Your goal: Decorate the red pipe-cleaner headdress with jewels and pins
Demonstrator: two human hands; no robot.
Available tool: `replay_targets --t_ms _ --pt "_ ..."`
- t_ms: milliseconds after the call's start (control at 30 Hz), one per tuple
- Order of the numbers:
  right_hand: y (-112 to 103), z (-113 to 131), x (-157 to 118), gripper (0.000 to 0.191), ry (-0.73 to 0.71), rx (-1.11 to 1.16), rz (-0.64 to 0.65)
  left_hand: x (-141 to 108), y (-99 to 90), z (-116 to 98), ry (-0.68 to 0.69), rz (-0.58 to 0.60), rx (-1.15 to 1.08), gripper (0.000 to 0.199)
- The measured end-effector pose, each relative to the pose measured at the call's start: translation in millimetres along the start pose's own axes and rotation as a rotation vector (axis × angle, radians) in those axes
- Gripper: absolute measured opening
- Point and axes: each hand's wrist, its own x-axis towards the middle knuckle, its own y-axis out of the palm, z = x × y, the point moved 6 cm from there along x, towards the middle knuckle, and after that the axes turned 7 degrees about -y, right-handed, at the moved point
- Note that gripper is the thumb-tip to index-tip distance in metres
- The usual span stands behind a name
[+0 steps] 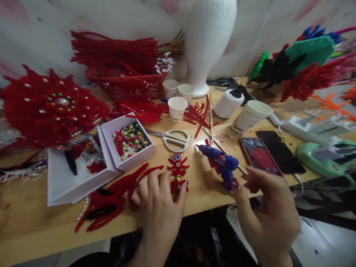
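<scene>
left hand [160,194] is pinching a red, fuzzy, gem-dotted strip [178,170] on the tan wooden tabletop [200,193]; right hand [268,209] is curling loosely, empty, by a blue plastic glue gun [219,158]. the strip is probably feeling light, bendy, best held by its edges.

The top edge cut off the far white mannequin head [210,37], the right edge the pink flower [345,68]. The left hand [158,198] partly hid the near end of the jewelled red ornament [178,170]. Whether the right hand [268,215] touched the blue glue gun [218,157] was unclear. Print on the paper cups [177,112] was too small to read.
</scene>
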Motion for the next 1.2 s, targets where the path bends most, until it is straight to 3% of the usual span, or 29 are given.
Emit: replay_targets --t_ms 100,200,367,500,633,767,867,1033,1133,1200 --pt "8.8 13.3 -13.4 0.018 -0.037 0.159 0.149 -1.3 3.7 -3.3 -0.037 0.078 0.061 0.019" --pt "29.1 14.8 -21.3 0.010 0.040 0.219 0.296 -6.2 5.7 -4.8 -0.026 0.129 0.011 0.012" --pt "61.5 11.0 -21.6 0.017 0.040 0.185 0.429 -7.4 6.5 -3.8 -0.094 0.184 -0.155 0.006" --pt "71.6 12.4 -18.1 0.019 0.019 0.275 0.436 -4.4 3.1 2.3 -0.289 0.218 -0.322 0.007" --pt "68.3 14.5 -19.6 0.017 0.079 0.408 0.395 -6.2 0.1 12.9 -0.512 0.197 -0.715 0.013" --pt "64.8 8.6 -26.0 0.019 0.370 0.607 0.311 -9.0 -6.8 22.8 -0.593 0.050 -0.944 0.020" --pt "73.5 12.8 -30.9 0.030 0.563 0.837 0.375 -15.3 -7.6 27.1 -0.626 0.018 -1.014 0.024" --pt "81.0 25.6 -25.9 0.026 0.625 1.057 0.374 -28.6 -7.9 20.7 -0.699 0.034 -1.114 0.027" --pt "80.5 31.4 -23.4 0.024 0.594 1.065 0.387 -30.8 -6.6 15.8 -0.780 0.119 -1.182 0.039" --pt "81.1 34.6 -24.9 0.026 0.608 1.092 0.430 -29.3 -1.9 11.5 -0.792 0.286 -1.224 0.047"
